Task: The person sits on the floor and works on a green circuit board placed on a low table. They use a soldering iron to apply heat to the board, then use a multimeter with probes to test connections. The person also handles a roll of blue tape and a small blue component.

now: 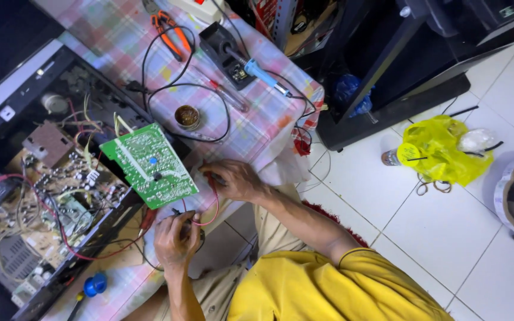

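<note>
Pinching red lead (212, 205) — right hand (233, 180); left hand (175, 235) fisted, its contents hidden

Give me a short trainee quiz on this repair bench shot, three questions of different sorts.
1. True or false: the blue-handled soldering iron rests against its black stand on the checked tablecloth.
2. The green circuit board is: A) on the floor tiles; B) at the edge of the open chassis, just in front of both hands; C) inside the yellow bag.
3. What colour is the wire that loops from the right hand to the dark probe gripped by the left hand?

Key: 1 true; 2 B; 3 red.
</note>
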